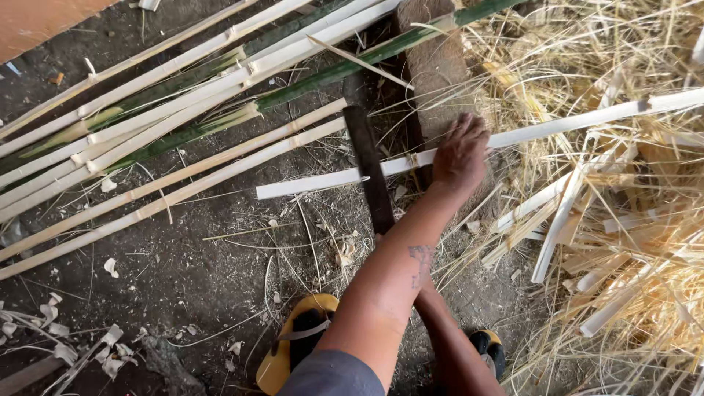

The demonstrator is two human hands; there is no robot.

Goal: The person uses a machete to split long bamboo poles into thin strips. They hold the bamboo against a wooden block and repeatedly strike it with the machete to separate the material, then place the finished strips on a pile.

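My left hand (460, 152) presses palm-down on a long pale bamboo strip (308, 183) where it crosses a brown wooden block (436, 66). A dark flat blade (368, 169) stands across the same strip just left of that hand, its edge meeting the strip. The blade's lower end disappears under my left forearm. My right forearm (449, 339) passes beneath the left one toward that end, and my right hand itself is hidden.
Long split bamboo strips (147, 198) and green bamboo poles (330, 73) lie slanted across the dirt floor at left. A heap of straw-like shavings and short offcuts (609, 220) fills the right. My feet in yellow sandals (293, 345) are at the bottom.
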